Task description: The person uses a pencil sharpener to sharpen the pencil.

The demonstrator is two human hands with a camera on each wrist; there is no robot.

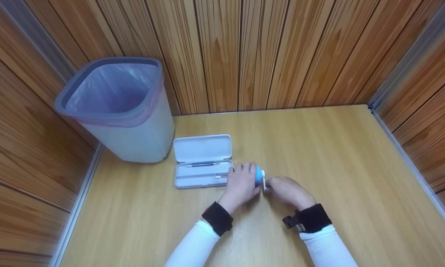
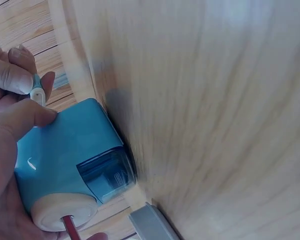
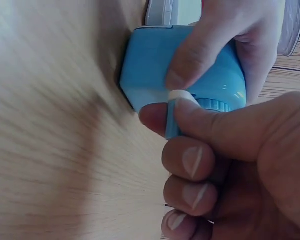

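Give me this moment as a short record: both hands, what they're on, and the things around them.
left hand: grips the sharpener
right hand: pinches the crank handle
sharpener: blue, with a see-through drawer
pencil: red, sticking out of the sharpener's round pale front
case: lid open, left of the sharpener in the head view, a slim stick inside
bin: bag-lined, beyond the case to the left
surface: wood-look table
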